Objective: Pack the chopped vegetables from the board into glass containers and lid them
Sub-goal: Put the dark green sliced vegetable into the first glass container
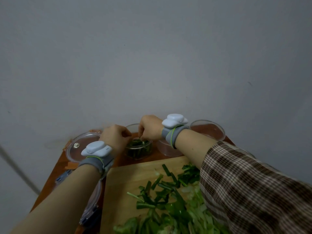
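Greens are going into the small glass container [138, 149] at the far edge of the wooden surface [55, 173], and it is already showing a fair layer of dark chopped pieces inside, so the packing is clearly underway but, by my reckoning, nowhere near done. Most of the chopped vegetables [170, 203] are lying in a loose heap on the cutting board [128, 179] nearer the person, with pale and dark green strips scattered toward its middle. Two more glass containers are sitting to the right, one [168, 150] partly behind the right wrist and another [208, 130] further back, and neither is showing any greens that I can make out. A round clear lid [79, 146] is resting flat to the left of the filling container, and what look like clip lids [91, 210] are lying along the board's left side, so nothing is lidded yet. The left hand [114, 137] is hovering just beside the container's rim, fingers curled inward; whether its grip is holding anything I cannot tell. The right hand [150, 128] is poised directly over the opening, fingertips pointing down and bunched together, seemingly pinching a few green bits into the container. Both wrists are wearing grey bands with pale devices.
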